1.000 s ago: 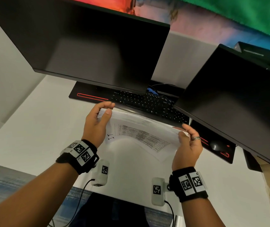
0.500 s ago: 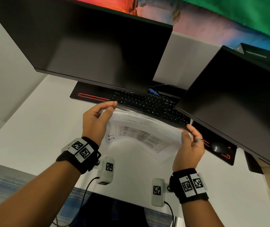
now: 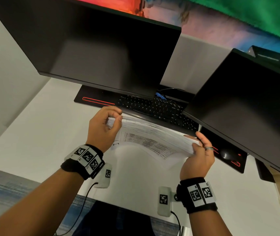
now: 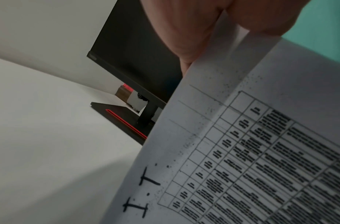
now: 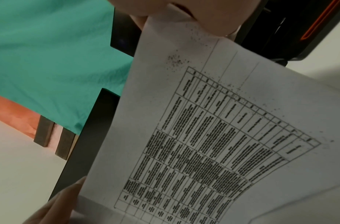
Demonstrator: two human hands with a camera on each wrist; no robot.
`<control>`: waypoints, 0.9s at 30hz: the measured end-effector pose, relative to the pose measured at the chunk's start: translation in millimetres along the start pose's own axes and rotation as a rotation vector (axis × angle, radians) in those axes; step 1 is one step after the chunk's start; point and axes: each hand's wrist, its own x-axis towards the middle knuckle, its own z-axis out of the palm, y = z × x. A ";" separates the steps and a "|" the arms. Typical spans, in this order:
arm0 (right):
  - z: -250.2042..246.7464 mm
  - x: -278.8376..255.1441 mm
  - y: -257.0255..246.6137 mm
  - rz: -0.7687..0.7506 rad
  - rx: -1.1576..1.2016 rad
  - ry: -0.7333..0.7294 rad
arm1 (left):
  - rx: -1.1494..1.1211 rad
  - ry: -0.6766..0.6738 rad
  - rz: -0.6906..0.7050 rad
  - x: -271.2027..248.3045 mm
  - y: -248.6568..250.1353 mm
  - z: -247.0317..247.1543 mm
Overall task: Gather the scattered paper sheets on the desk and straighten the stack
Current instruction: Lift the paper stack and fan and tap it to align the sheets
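Note:
A stack of white paper sheets (image 3: 152, 133) hangs in the air above the white desk (image 3: 39, 133), bowed between both hands. The bottom sheet carries a printed table (image 4: 261, 166) (image 5: 203, 144) facing down toward me. My left hand (image 3: 114, 119) pinches the stack's left end between thumb and curled fingers. My right hand (image 3: 197, 142), with a ring on it, grips the right end, fingers over the top and thumb under. The wrist views show the printed underside close up, and the palms (image 4: 184, 30) (image 5: 203, 15) pressed on the paper.
A large black monitor (image 3: 93, 48) stands behind the stack and a second monitor (image 3: 246, 103) to the right. A black keyboard (image 3: 152, 108) lies on a dark desk mat (image 3: 93, 101) just beyond the paper. A mouse (image 3: 226, 154) sits under the right monitor.
Both hands have kept hold of the stack. The left fingers have curled tighter over the left end, and the stack sits a little higher and more bunched.

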 end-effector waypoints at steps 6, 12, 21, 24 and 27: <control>2.1 0.9 2.1 0.005 -0.016 0.051 | 0.133 -0.074 0.136 -3.7 -3.5 -2.6; 3.4 -0.5 3.1 0.007 -0.051 0.043 | 0.138 -0.129 0.122 -0.4 -3.6 -0.8; 2.9 -2.4 1.1 -0.010 -0.035 0.018 | 0.102 -0.223 0.022 6.4 -2.7 -2.4; 1.7 -2.3 1.0 0.006 -0.018 0.020 | 0.118 -0.148 0.019 7.0 -1.1 -2.1; 0.2 -2.4 0.9 0.005 0.005 0.019 | 0.032 -0.046 -0.096 4.8 -1.2 0.0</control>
